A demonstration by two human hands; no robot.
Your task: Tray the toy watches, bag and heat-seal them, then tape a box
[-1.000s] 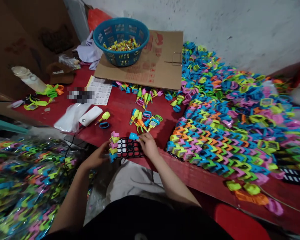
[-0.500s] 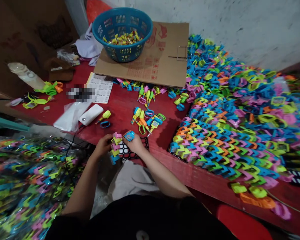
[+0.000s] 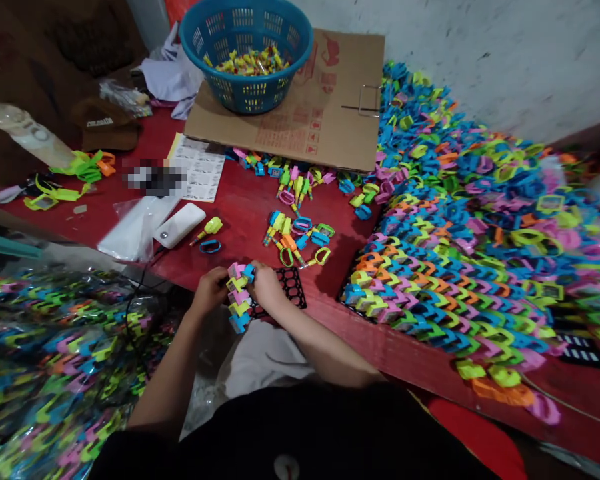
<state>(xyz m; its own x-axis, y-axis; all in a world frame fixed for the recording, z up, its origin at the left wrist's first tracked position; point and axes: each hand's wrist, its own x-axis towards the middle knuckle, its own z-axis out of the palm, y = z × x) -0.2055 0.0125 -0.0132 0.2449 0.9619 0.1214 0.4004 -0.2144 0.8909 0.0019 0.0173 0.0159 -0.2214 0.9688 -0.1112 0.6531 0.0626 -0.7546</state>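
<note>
A short column of interlocked neon plastic pieces [image 3: 239, 298] is held firmly between both hands at the edge of a red table [image 3: 240, 220], its blue top piece pinched by the right hand [image 3: 266, 285] while the curled left hand [image 3: 210, 292] braces its side. A black perforated plastic grid [image 3: 290, 288] lies just beside the right hand, with loose plastic parts [image 3: 297, 239] beyond.

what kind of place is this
Probably a small, makeshift workshop for hand-assembling plastic toys. Rows of bright plastic pieces cover the red table, more lie under clear plastic, and a blue basket holds small parts.
</note>
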